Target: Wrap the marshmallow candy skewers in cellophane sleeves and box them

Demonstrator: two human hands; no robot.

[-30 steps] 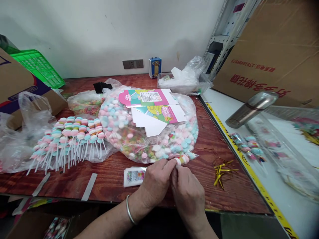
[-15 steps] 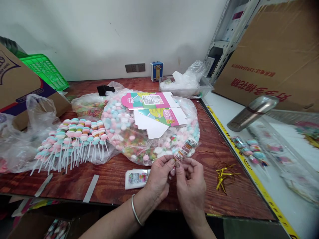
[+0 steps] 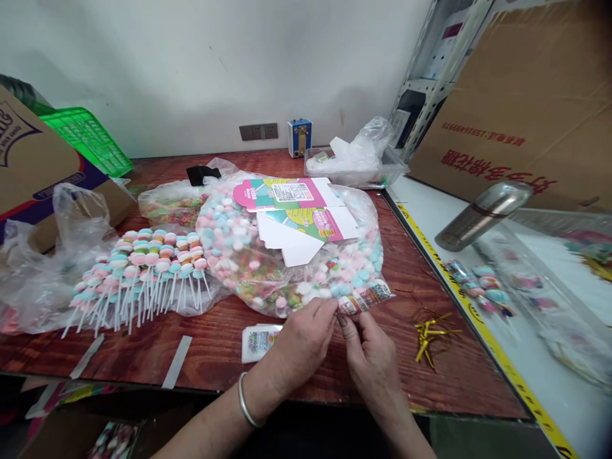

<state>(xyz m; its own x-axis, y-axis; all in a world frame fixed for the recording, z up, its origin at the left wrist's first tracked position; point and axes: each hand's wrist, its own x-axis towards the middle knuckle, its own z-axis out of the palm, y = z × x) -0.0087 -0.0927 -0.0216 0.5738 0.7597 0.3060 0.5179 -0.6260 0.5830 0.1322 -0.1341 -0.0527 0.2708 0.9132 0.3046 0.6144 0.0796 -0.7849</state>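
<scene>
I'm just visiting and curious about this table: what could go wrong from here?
The wrapped sweet might slip or get squashed, since the left hand and right hand meet at one end of it. The printed packets, partly hidden behind the left hand, could be nudged out of place. The loose gold ties beside the right hand could perhaps be scattered.

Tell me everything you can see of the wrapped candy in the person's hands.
The wrapped candy is narrow and roughly tube-shaped, in a clear, plastic-looking wrapper with dark and coloured print; pale and reddish bands show through. It slants, its free end pointing right and slightly up in the view. The left hand and right hand pinch it at the other end, which the fingers mostly hide. Whether it touches the big bag behind it is unclear.
</scene>
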